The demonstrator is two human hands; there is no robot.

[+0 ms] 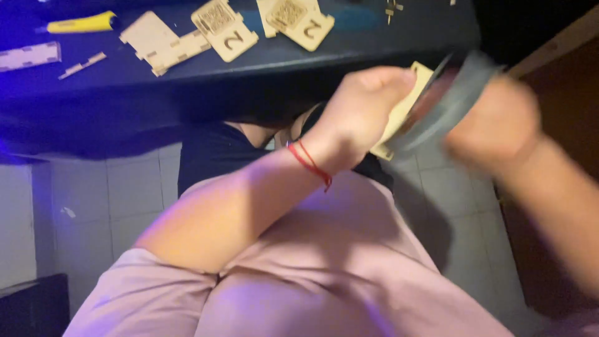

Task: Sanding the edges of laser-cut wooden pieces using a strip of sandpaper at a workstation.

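Left hand (362,109) is curled tight around a thin, pale wooden panel (405,106), flat and square-cornered, thumb on top, a red string bracelet (310,163) on the wrist. Right hand (493,125), badly blurred, is closed on a grey, band-like strip (452,103) pressed against the panel's far face; its material can't be told. Both sit below the dark tabletop (349,53) edge, above the lap. Up on the tabletop lie more pale laser-cut wooden pieces (165,40), notched along their edges, and a yellow-handled utility knife (81,24) at far left. Pale floor tiles (112,200) below.
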